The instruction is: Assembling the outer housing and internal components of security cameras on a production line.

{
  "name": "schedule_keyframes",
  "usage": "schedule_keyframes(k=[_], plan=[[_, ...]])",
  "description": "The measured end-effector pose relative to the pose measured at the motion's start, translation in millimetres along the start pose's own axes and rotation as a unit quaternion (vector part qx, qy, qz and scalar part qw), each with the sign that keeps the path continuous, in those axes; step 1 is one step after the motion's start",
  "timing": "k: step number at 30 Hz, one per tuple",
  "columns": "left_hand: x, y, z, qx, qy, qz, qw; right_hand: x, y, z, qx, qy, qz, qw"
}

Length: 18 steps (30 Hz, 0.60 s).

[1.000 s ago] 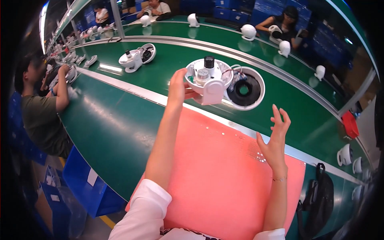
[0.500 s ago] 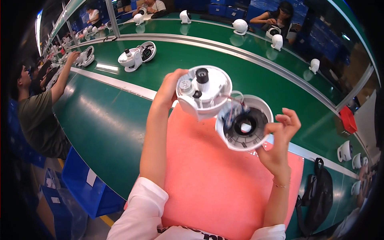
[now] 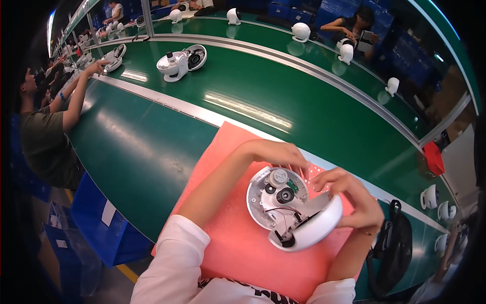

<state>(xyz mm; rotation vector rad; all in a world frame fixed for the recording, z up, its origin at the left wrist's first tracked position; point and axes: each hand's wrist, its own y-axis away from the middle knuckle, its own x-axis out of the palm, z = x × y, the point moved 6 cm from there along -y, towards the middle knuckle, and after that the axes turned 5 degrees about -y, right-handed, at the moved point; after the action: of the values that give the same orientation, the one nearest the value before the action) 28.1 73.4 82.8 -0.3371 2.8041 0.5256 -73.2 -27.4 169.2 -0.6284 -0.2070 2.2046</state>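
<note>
Both hands, left hand [image 3: 277, 153] & right hand [image 3: 349, 195], grip open white housing [image 3: 291, 205] over pink mat [image 3: 238, 238].

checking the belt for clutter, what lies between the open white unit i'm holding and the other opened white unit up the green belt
In the head view, only bare green belt and a silver rail lie between the held unit and the far unit.

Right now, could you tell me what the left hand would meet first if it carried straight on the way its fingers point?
Probably the right hand: the left hand curls rightward over the round white plastic housing half, fingertips close to the other hand's. Depth is hard to judge.
</note>
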Motion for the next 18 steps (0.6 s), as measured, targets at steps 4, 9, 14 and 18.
schedule_keyframes(k=[4, 9, 14, 18], plan=[[-7.9, 39.4, -5.7, 0.005, -0.026, -0.256, 0.966, -7.8, 18.0, 28.6, 0.059, 0.168, -0.021, 0.984], [26.6, 116.5, 0.2, 0.003, -0.083, -0.43, 0.899, -2.3, 15.0, 16.9, 0.168, 0.126, -0.065, 0.976], [66.3, 139.9, -5.1, 0.057, -0.021, -0.436, 0.898, 6.4, 9.4, -0.3, 0.178, 0.045, -0.078, 0.98], [78.6, 146.3, -38.8, 0.053, -0.245, -0.44, 0.862, 14.8, 10.0, -11.0, 0.203, -0.007, -0.096, 0.974]])
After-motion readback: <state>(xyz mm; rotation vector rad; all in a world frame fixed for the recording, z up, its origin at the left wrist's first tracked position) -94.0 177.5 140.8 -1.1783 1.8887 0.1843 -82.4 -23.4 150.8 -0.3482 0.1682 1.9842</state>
